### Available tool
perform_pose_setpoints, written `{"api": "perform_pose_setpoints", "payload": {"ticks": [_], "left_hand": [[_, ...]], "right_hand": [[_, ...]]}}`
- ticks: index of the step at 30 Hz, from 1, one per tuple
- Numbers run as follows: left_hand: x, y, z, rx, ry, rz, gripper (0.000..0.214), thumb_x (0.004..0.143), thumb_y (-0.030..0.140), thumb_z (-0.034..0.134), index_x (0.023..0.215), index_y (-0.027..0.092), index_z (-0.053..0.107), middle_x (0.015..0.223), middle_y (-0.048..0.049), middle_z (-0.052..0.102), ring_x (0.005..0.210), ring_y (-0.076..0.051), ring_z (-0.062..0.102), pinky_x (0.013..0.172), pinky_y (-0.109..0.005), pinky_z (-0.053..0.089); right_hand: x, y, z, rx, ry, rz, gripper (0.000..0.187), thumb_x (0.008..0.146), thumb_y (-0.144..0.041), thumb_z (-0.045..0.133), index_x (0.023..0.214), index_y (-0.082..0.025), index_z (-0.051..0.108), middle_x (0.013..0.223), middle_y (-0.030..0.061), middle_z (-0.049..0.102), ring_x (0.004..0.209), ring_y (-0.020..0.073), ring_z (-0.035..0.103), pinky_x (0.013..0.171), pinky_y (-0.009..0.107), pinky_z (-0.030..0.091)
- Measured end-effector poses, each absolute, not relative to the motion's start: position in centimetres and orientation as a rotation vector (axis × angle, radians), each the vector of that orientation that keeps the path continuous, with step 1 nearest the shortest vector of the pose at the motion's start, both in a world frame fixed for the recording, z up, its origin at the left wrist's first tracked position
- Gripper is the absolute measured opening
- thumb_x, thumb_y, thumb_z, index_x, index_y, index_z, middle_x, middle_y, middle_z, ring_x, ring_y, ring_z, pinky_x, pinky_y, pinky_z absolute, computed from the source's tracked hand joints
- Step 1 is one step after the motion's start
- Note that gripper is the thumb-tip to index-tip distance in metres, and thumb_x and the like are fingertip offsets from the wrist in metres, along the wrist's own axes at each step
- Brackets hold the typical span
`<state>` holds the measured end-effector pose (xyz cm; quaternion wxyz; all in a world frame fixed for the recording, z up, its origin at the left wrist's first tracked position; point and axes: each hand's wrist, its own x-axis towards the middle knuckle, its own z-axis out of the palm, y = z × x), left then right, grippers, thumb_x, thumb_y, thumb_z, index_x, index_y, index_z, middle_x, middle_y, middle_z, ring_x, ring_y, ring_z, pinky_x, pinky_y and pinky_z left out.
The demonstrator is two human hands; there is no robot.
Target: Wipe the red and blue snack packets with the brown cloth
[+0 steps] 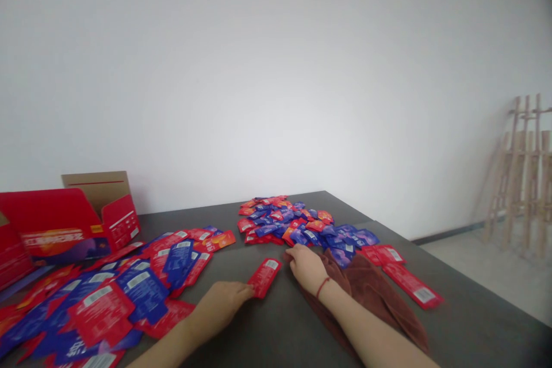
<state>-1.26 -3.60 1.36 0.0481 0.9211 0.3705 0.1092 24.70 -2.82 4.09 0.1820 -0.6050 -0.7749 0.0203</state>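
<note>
My left hand point(228, 299) grips the near corner of a red packet point(266, 277) with a white barcode label, just over the dark table. A brown cloth point(379, 296) lies crumpled beneath my right hand point(308, 267) and forearm. The fingers of that hand are closed at the cloth's left edge, though their tips are partly hidden. Left of my left hand spreads a loose heap of red and blue packets point(146, 287). Beyond both hands sits a second pile of small red, blue and orange packets point(280, 221).
An open red cardboard box point(52, 213) with a raised brown flap stands at the left. More red packets point(409, 283) lie right of the cloth on the dark table point(259, 333). A white wall point(276, 80) rises behind; wooden frames point(521, 178) lean at the right.
</note>
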Motion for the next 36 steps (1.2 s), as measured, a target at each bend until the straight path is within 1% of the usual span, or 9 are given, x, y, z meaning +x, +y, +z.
{"api": "perform_pose_setpoints", "payload": {"ticks": [3, 5, 10, 13, 17, 20, 26, 32, 36], "left_hand": [[0.5, -4.0, 2.1, 2.911, 0.845, 0.245, 0.033, 0.097, 0.018, 0.041, 0.119, 0.034, 0.059, 0.122, 0.0017, 0.064, 0.11, -0.02, 0.061, 0.096, -0.031, 0.044], [1.6, -3.6, 2.5, 2.934, 0.757, 0.247, 0.033, 0.098, 0.018, 0.04, 0.12, 0.032, 0.059, 0.124, -0.0005, 0.064, 0.111, -0.02, 0.06, 0.096, -0.032, 0.044], [2.0, -1.9, 1.8, 2.906, 0.836, 0.362, 0.038, 0.089, 0.01, 0.043, 0.114, 0.028, 0.065, 0.123, -0.0017, 0.064, 0.111, -0.021, 0.06, 0.098, -0.035, 0.043], [1.5, -1.3, 0.7, 2.759, 1.024, 0.521, 0.047, 0.078, 0.004, 0.043, 0.113, 0.027, 0.066, 0.125, -0.0001, 0.063, 0.115, -0.019, 0.057, 0.102, -0.034, 0.041], [1.2, -0.9, -0.6, 2.557, 1.288, 0.714, 0.04, 0.087, 0.017, 0.045, 0.125, 0.023, 0.057, 0.131, -0.004, 0.058, 0.121, -0.02, 0.052, 0.106, -0.037, 0.038], [1.4, -0.5, -1.4, 2.581, 1.286, 0.7, 0.05, 0.087, 0.03, 0.057, 0.135, 0.024, 0.046, 0.139, -0.0064, 0.051, 0.127, -0.024, 0.045, 0.107, -0.042, 0.035], [1.4, 0.2, -2.3, 2.655, 1.255, 0.578, 0.061, 0.083, 0.032, 0.066, 0.138, 0.023, 0.042, 0.144, -0.0106, 0.044, 0.134, -0.027, 0.037, 0.109, -0.045, 0.03], [1.6, 0.4, -1.8, 2.608, 1.25, 0.558, 0.068, 0.079, 0.03, 0.071, 0.139, 0.024, 0.041, 0.144, -0.0108, 0.044, 0.134, -0.027, 0.036, 0.109, -0.046, 0.028], [1.8, 0.2, -1.2, 2.566, 1.215, 0.553, 0.068, 0.08, 0.03, 0.069, 0.141, 0.028, 0.039, 0.146, -0.0089, 0.042, 0.135, -0.026, 0.035, 0.11, -0.046, 0.027]], "right_hand": [[24.6, -3.3, 4.8, -1.624, -2.193, 0.032, 0.037, 0.086, -0.011, 0.039, 0.112, -0.019, 0.064, 0.114, 0.0072, 0.061, 0.109, 0.0166, 0.052, 0.09, 0.024, 0.037], [24.4, -3.5, 4.7, -1.568, -2.238, 0.029, 0.038, 0.086, -0.011, 0.04, 0.114, -0.021, 0.063, 0.114, 0.0051, 0.061, 0.109, 0.0151, 0.052, 0.091, 0.022, 0.037], [23.8, -3.1, 2.9, -1.549, -2.353, 0.025, 0.029, 0.081, -0.011, 0.045, 0.094, -0.021, 0.069, 0.1, 0.0043, 0.063, 0.098, 0.0171, 0.056, 0.081, 0.024, 0.041], [23.6, -2.8, 2.2, -1.571, -2.373, -0.003, 0.029, 0.081, -0.011, 0.045, 0.093, -0.019, 0.069, 0.1, 0.0067, 0.062, 0.097, 0.0195, 0.055, 0.079, 0.026, 0.041], [23.3, -3.0, 2.1, -1.563, -2.39, -0.045, 0.03, 0.082, -0.012, 0.043, 0.096, -0.018, 0.069, 0.101, 0.0086, 0.062, 0.097, 0.0218, 0.054, 0.077, 0.029, 0.042], [23.0, -3.3, 2.4, -1.53, -2.416, -0.071, 0.028, 0.081, -0.013, 0.044, 0.094, -0.017, 0.068, 0.1, 0.0089, 0.063, 0.097, 0.0227, 0.053, 0.076, 0.03, 0.041], [22.0, -3.5, 2.6, -1.358, -2.556, -0.057, 0.025, 0.079, -0.012, 0.047, 0.09, -0.018, 0.069, 0.096, 0.0053, 0.068, 0.092, 0.0196, 0.055, 0.083, 0.029, 0.039], [21.8, -3.6, 2.9, -1.074, -2.71, 0.058, 0.029, 0.082, -0.012, 0.048, 0.098, -0.024, 0.07, 0.106, -0.0022, 0.07, 0.095, 0.0126, 0.057, 0.09, 0.023, 0.035], [23.0, -3.5, 3.0, -1.171, -2.673, 0.062, 0.031, 0.078, -0.009, 0.049, 0.094, -0.024, 0.071, 0.1, -0.0019, 0.071, 0.093, 0.0132, 0.058, 0.09, 0.023, 0.036]]}}
